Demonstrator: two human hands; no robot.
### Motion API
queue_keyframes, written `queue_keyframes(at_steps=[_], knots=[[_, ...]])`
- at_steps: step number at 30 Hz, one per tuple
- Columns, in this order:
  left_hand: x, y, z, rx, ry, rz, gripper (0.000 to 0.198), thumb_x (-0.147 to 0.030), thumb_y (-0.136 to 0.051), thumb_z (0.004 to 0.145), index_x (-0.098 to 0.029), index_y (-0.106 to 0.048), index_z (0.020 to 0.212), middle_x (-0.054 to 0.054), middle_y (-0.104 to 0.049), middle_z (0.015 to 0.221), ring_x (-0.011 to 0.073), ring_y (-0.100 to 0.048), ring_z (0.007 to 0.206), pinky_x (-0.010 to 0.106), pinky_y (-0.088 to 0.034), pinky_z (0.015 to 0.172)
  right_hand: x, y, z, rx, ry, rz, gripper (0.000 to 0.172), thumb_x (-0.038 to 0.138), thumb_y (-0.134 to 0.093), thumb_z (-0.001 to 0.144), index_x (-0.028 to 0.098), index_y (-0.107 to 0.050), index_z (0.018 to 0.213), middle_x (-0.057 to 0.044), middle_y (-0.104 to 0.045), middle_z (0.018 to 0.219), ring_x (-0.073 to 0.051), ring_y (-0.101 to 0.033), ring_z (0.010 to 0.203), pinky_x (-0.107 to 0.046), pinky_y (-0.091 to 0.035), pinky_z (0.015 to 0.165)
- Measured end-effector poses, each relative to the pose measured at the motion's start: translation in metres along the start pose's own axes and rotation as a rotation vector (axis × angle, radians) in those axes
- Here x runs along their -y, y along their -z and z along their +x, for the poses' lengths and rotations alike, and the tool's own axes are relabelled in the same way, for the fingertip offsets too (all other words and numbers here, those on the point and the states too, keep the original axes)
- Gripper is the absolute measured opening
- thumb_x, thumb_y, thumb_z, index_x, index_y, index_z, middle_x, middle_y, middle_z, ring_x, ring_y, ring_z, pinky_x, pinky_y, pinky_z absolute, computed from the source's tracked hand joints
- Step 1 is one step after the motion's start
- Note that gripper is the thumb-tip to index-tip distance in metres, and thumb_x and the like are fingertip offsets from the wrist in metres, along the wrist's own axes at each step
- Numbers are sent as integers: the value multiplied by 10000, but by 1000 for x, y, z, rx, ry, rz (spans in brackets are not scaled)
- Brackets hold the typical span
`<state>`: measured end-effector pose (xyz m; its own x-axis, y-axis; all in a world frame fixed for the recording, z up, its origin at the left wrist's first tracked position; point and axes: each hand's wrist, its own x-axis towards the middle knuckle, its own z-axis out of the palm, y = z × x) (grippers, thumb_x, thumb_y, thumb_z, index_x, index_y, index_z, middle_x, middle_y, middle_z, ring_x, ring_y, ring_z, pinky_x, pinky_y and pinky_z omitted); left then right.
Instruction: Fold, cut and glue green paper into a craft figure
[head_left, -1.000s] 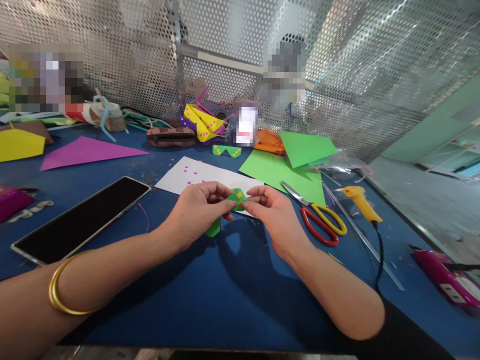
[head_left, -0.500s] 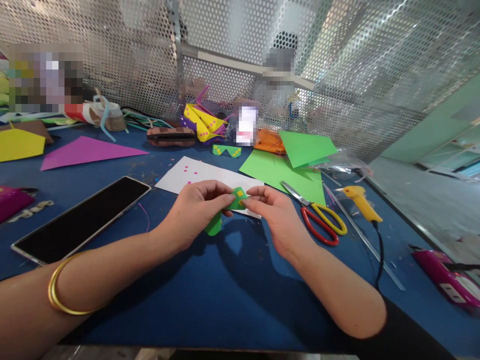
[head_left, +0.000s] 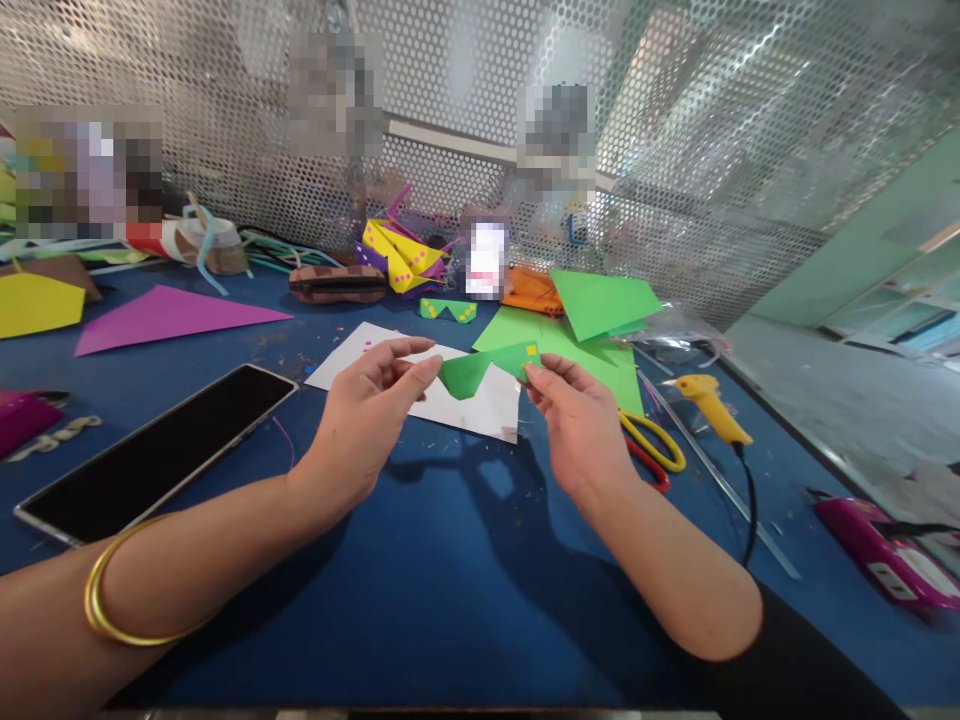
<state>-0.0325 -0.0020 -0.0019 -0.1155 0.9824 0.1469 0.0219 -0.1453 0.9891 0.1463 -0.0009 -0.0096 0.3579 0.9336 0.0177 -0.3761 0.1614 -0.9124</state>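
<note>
The green paper strip (head_left: 480,368) is held in the air just above the white sheet (head_left: 491,412), its long axis running left to right with a dip in the middle. The left hand (head_left: 367,410) pinches its left end between thumb and fingertip, and the right hand (head_left: 577,425) pinches the right end by the yellow square (head_left: 531,351), so neither is nearer. Right of the sheet, the scissors (head_left: 660,450) lie partly under the right hand. A phone (head_left: 157,440) lies well left, and the blue counter (head_left: 450,560) on the near side offers room
</note>
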Motion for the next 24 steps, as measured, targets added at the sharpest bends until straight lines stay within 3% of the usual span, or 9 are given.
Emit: queue_keyframes(at_steps=[6, 11, 17, 24], knots=[[-2, -2, -4, 130, 206, -80, 565, -402, -784, 736, -205, -638, 1244, 43, -753, 831, 200, -704, 766, 292, -508, 679, -7, -2, -4, -20, -28, 78, 331, 233, -841, 543, 204, -629, 795, 29, -655, 735, -148, -606, 715, -314, -465, 689], [-2, -2, -3, 155, 164, -148, 642, -345, -754, 766, -212, -560, 1364, 25, -748, 807, 195, -711, 754, 313, -552, 728, -10, -3, -6, 13, -77, 23, 336, 278, -841, 550, 210, -623, 796, 19, -656, 744, -171, -625, 775, -318, -465, 707], [-4, -3, -2, 151, 124, -94, 673, -314, -691, 822, -204, -467, 1447, 14, -726, 740, 177, -704, 742, 252, -530, 635, -11, 0, -7, 43, -84, -71, 359, 357, -828, 578, 216, -619, 833, 5, -662, 779, -192, -653, 828, -328, -472, 739], [-6, -2, 3, 102, 206, -157, 506, -248, -733, 765, -212, -646, 1262, 10, -726, 706, 152, -697, 704, 205, -522, 584, -6, 3, 4, 160, -36, -400, 317, 442, -761, 671, 187, -650, 821, -40, -698, 788, -219, -676, 814, -348, -474, 740]])
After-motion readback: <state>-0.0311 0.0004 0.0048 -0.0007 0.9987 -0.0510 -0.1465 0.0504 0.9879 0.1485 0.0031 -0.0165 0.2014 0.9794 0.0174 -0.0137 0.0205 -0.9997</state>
